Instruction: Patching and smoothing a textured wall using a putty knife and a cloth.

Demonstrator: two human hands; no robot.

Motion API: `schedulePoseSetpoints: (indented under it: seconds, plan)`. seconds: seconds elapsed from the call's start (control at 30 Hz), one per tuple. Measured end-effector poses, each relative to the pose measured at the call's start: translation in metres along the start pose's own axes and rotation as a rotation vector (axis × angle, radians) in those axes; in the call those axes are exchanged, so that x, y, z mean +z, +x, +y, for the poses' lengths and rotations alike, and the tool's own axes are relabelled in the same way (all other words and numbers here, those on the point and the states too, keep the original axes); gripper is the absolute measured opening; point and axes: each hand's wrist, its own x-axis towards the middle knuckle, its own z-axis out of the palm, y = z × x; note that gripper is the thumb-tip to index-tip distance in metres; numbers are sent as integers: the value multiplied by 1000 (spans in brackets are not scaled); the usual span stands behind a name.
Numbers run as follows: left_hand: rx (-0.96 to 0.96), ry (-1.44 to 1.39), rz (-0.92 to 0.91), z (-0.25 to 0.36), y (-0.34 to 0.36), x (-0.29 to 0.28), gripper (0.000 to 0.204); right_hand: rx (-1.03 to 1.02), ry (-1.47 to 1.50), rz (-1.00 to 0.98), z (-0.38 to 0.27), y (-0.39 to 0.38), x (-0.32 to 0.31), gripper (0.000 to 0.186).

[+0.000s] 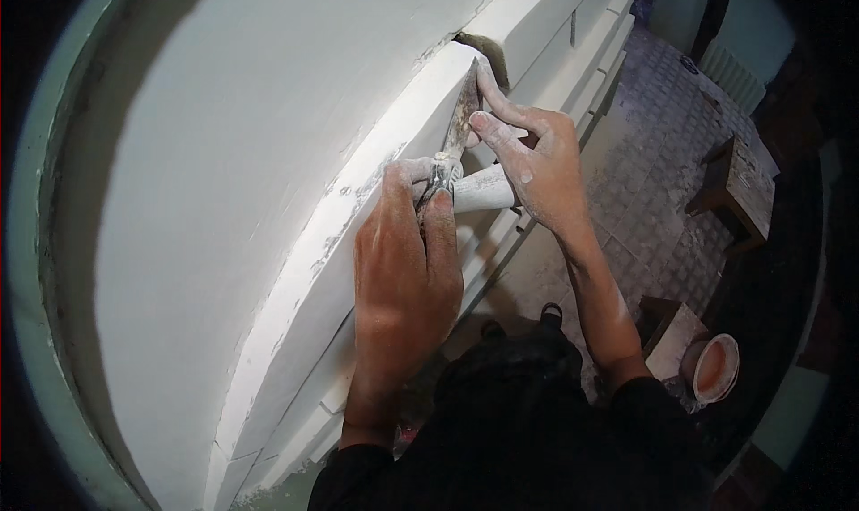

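A small plaster-caked trowel (462, 122) lies against the edge of a white plaster moulding (358, 216) on the white wall (224, 153). My left hand (407, 278) grips the trowel at the neck, where blade meets the white-coated handle (483, 189). My right hand (537, 162) presses its fingertips on the blade near the tip and rests over the handle. A dark gap (488, 50) shows in the wall just past the blade tip. Both hands are dusted with plaster.
Stepped white moulding bands (573, 55) run along the wall to the right. Far below lies a tiled floor (653, 171) with a wooden stool (743, 184), a wooden box (671, 327) and a bucket (713, 368) of reddish-orange material. My dark clothing fills the lower middle.
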Motion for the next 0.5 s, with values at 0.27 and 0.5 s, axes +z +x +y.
schedulePoseSetpoints:
  seconds: [0.27,0.5]
  plan:
    - [-83,-53,-16,10,15,5,21,-23,105,47,7,12,2,43]
    - [-138,-93,-68,2,-12,3,25,-36,69,50,14,-12,12,47]
